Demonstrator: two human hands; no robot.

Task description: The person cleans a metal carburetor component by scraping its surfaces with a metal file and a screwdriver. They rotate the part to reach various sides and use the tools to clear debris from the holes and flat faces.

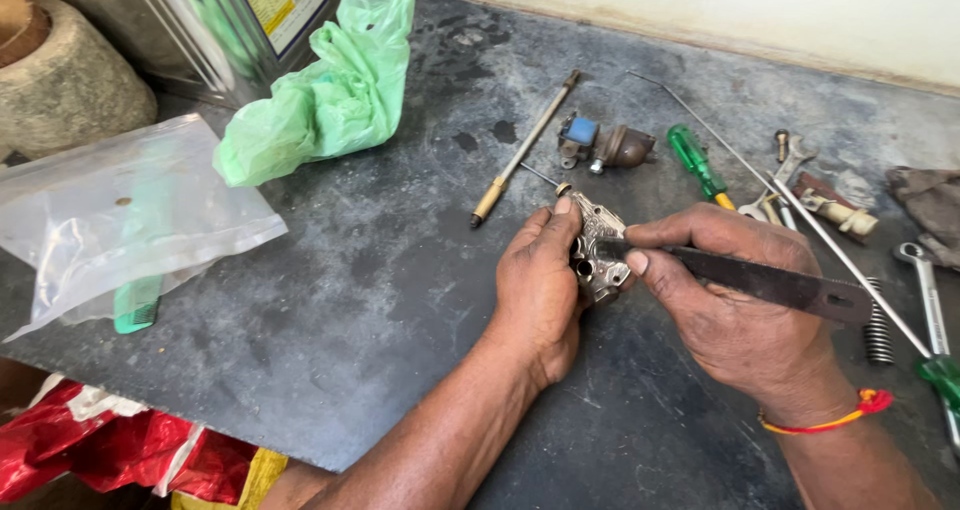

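Left hand: the left hand [537,295] was wrapped around a small silvery metal part [597,250], its fingers [560,220] curled shut over the top edge, holding it just above the bench [380,290].
Right hand: the right hand [725,305] was closed on a flat dark metal blade [770,282], thumb and forefinger pinching it near the tip.
Where the part was: near the middle of the bench, between both hands, cradled in the left palm.
Key relation: the blade's long axis ran almost level from right to left, its tip touching the right side of the part; the part lay directly left of the right fingers, and the left hand was the nearer one, already gripping it.
Behind the hands: a thin rod with a brass end [522,152], a small brown fitting with a blue cap [605,145], and a green-handled screwdriver [697,162] lay well apart from the part.
Right edge: a spanner [925,290], a coil spring [878,335] and a long thin steel rod [800,210].
Left side: a green plastic bag [330,95], a clear plastic pouch [120,215] and a green comb [138,305].
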